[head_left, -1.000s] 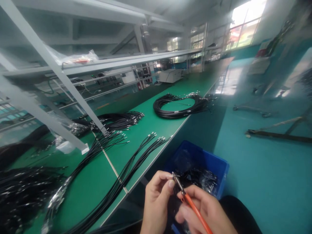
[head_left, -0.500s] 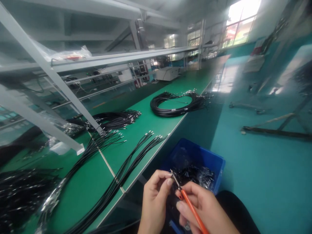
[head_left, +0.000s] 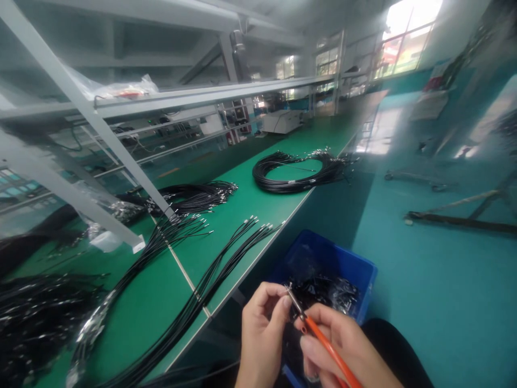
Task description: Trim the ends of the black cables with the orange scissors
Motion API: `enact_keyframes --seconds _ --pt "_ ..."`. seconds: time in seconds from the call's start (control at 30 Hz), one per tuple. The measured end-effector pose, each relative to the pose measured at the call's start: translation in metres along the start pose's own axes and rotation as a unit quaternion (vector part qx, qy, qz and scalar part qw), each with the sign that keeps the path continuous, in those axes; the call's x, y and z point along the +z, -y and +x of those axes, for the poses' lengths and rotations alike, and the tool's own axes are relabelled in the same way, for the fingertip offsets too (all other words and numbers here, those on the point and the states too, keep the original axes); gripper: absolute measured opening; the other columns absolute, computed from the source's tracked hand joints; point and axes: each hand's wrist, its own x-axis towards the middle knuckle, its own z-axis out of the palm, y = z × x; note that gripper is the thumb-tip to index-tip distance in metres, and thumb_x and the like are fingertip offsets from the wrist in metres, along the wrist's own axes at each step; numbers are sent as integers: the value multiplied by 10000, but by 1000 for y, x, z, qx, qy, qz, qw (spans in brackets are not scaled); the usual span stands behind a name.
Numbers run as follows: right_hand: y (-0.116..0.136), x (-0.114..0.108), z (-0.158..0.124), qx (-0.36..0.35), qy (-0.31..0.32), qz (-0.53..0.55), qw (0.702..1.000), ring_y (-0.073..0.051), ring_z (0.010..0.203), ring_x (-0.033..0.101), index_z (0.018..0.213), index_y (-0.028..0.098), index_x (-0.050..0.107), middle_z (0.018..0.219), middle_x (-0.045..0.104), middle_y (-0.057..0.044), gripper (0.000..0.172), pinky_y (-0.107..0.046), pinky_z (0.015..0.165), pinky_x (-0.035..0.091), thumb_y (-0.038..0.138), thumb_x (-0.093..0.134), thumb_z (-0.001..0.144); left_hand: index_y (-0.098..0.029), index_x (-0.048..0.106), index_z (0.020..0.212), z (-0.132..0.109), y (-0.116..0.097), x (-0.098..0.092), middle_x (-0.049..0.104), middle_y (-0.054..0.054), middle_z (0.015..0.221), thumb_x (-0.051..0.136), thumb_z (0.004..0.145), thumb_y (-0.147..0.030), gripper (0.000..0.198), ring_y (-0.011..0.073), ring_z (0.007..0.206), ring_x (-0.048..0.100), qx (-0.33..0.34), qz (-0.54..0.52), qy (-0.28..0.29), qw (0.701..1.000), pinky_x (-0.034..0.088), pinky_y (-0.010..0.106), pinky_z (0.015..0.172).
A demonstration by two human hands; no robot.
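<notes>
My right hand (head_left: 343, 350) is closed around an orange-handled tool (head_left: 325, 342) whose thin metal tip points up and left. My left hand (head_left: 262, 328) pinches something small at that tip, thumb and forefinger pressed together; the piece is too small to name. Both hands hover over a blue bin (head_left: 327, 272) holding black parts in clear bags. Just left of the hands, a bundle of black wires (head_left: 218, 269) with metal ends lies along the edge of the green bench (head_left: 242, 210).
A coil of black cable (head_left: 297, 172) lies farther along the bench. More black wire bundles (head_left: 189, 199) and a dark heap (head_left: 32, 318) sit at left under a slanted grey frame (head_left: 100, 134). Teal floor (head_left: 436, 291) lies right of the bench.
The view has shifted slightly. Both hands keep the same grip at the tool tip, with only small movement.
</notes>
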Motion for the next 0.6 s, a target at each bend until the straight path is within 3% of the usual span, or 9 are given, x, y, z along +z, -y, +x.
enact_keyframes --seconds 0.27,0.47,0.6 --pt "4 -1 -2 11 -10 -20 1000 2 307 333 842 152 476 534 595 16 396 -144 352 236 473 667 710 -180 607 760 1 0 6 588 -11 668 580 802 -240 77 128 599 542 35 69 -27 997 445 214 564" --pt "1 2 -6 3 -61 -49 997 -53 435 449 763 162 493 526 522 64 210 -178 444 321 266 663 697 -206 660 846 1 -2 7 637 19 796 534 832 -198 128 167 745 606 114 177 -39 977 464 253 669" --pt "1 4 -9 4 -72 -43 996 -77 472 476 752 161 498 524 494 72 198 -203 487 359 228 656 654 -206 659 822 1 -4 6 635 17 789 542 827 -187 119 168 743 608 138 196 -49 970 468 257 667"
